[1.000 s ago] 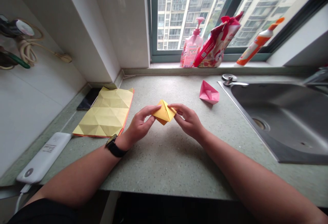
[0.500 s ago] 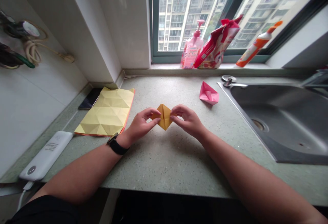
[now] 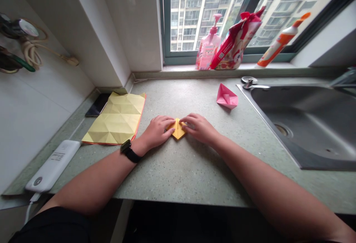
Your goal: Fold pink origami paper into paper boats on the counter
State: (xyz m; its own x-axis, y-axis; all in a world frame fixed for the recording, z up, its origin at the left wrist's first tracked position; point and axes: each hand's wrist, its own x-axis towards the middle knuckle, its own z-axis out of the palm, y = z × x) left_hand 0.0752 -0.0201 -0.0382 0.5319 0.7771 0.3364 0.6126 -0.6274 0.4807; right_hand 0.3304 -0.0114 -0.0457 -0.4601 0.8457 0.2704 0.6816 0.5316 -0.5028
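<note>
A small diamond of folded orange-yellow paper rests on the counter, with a crease running down its middle. My left hand grips its left corner, thumb in front and fingers behind on top. On the opposite corner, my right hand holds the paper the same way, its fingertips near the centre crease. Fingers cover both side corners. To the right and farther back sits a pink folded paper piece, apart from both hands. A stack of creased yellow paper lies left of my left hand.
A white power bank with a cable lies at the counter's left, and a dark phone is partly under the paper stack. The steel sink is on the right. A pink pump bottle, red bag and orange-white bottle line the windowsill.
The yellow paper has gone from tilted up between my fingers to lying lower and flatter on the counter. Both hands have turned palm-down, their fingers now over its top.
</note>
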